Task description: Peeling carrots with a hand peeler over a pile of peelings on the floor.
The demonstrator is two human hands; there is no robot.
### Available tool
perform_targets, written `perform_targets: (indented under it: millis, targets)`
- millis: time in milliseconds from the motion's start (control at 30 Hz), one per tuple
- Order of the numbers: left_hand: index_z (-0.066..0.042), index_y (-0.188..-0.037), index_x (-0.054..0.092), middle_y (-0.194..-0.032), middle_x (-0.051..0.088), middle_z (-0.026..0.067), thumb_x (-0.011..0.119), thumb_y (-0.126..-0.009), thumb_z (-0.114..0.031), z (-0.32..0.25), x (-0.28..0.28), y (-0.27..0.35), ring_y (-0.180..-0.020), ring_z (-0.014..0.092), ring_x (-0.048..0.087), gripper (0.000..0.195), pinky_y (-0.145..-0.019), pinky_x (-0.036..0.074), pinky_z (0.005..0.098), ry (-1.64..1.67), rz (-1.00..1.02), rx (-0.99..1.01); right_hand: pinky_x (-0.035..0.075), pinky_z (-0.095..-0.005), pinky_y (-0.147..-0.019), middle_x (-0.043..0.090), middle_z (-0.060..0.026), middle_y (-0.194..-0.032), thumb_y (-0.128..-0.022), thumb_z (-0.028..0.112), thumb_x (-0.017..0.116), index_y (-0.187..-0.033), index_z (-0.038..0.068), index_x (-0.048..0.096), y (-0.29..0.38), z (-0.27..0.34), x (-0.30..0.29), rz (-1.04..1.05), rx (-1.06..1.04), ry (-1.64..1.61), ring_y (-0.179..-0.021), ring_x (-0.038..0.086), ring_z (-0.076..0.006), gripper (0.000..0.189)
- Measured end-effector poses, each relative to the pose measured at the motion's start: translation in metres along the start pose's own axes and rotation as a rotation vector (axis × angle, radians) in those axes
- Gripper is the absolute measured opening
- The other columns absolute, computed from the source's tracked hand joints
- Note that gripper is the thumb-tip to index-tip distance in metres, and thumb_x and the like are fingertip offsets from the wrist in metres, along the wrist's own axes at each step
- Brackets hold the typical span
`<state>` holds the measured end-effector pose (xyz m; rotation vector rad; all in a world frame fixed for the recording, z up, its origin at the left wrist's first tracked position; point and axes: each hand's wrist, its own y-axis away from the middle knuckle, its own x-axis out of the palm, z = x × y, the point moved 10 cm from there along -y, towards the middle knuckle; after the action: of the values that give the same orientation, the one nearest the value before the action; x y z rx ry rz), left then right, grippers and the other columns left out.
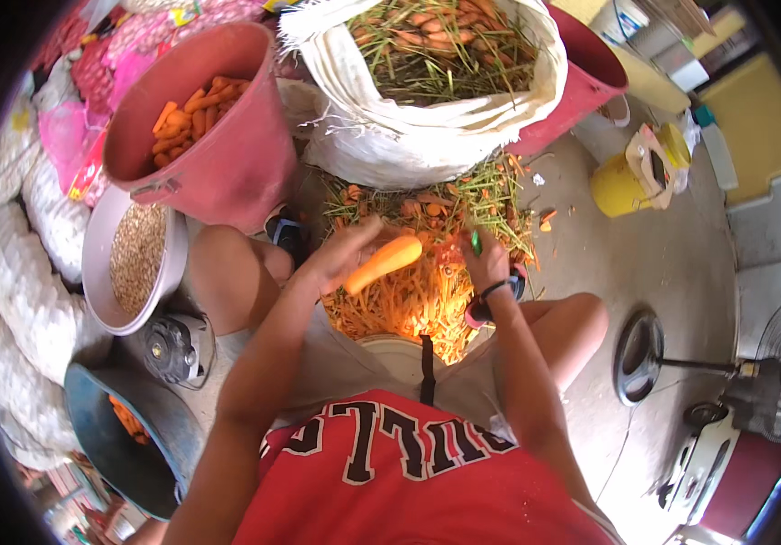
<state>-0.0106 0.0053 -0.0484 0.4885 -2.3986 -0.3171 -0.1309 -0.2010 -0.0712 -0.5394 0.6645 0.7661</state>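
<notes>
A smooth, bright orange peeled carrot point(385, 263) lies against the palm side of my left hand point(346, 253), whose fingers are blurred and partly spread, so the grip is unclear. My right hand point(487, 257) is closed around a small tool with a green part point(476, 242); the rest of the tool is hidden or blurred. Beneath both hands is a heap of carrot peelings point(424, 300) between my knees, with cut carrot ends and green stalks beyond it. Behind the heap stands an open white woven sack point(390, 146) of unpeeled carrots point(445, 30) with stalks.
A red tub point(227, 170) at upper left holds peeled carrots point(192, 116). Left are a white basin point(100, 286) of pale pieces, a blue tub point(118, 402) with carrots and full sacks point(29, 272). Right are a yellow container point(618, 184) and a standing fan point(765, 368).
</notes>
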Motion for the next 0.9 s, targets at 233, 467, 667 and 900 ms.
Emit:
perform_targets:
  millis: [233, 467, 667, 900]
  targets:
    - [-0.001, -0.119, 0.061, -0.089, 0.064, 0.0034, 0.067, -0.092, -0.033, 0.019, -0.012, -0.006, -0.067, 0.008, 0.058, 0.042, -0.059, 0.047, 0.0234, -0.444, -0.161, 0.120, 0.053, -0.0457, -0.077, 0.067, -0.0235, -0.095, -0.083, 0.011, 0.063, -0.109, 0.003, 0.064, 0.033, 0.086, 0.028, 0.215, -0.048, -0.069, -0.089, 0.065, -0.0418, 0.027]
    - [0.000, -0.110, 0.067, -0.086, 0.066, 0.0034, 0.072, -0.088, -0.029, 0.007, -0.003, -0.004, -0.062, 0.005, 0.055, 0.037, -0.051, 0.043, 0.0235, -0.691, -0.242, 0.211, 0.052, -0.0469, -0.073, 0.066, -0.0239, -0.088, -0.081, 0.012, 0.065, -0.102, 0.002, 0.064, 0.033, 0.101, 0.032, 0.236, -0.094, -0.061, -0.082, 0.065, -0.0422, 0.024]
    - [-0.001, -0.106, 0.068, -0.082, 0.067, 0.0028, 0.076, -0.084, -0.033, 0.001, 0.032, -0.002, -0.067, 0.008, 0.059, 0.039, -0.058, 0.046, 0.0242, -0.543, -0.088, 0.344, 0.052, -0.0450, -0.069, 0.067, -0.0180, -0.085, -0.091, 0.031, 0.056, -0.093, 0.002, 0.068, 0.086, -0.136, 0.148, 1.188, 0.125, 0.690, -0.080, 0.067, -0.0323, 0.032]
    - [0.000, -0.124, 0.052, -0.106, 0.063, 0.0098, 0.052, -0.098, -0.039, -0.167, -0.088, 0.029, -0.094, 0.026, 0.063, 0.047, -0.077, 0.056, 0.0358, 0.961, -0.217, 0.827, 0.052, -0.0461, -0.086, 0.067, -0.0238, -0.105, -0.087, 0.033, 0.064, -0.121, 0.004, 0.061, 0.058, -0.027, 0.094, 0.797, 0.027, 0.244, -0.098, 0.065, -0.0381, 0.045]
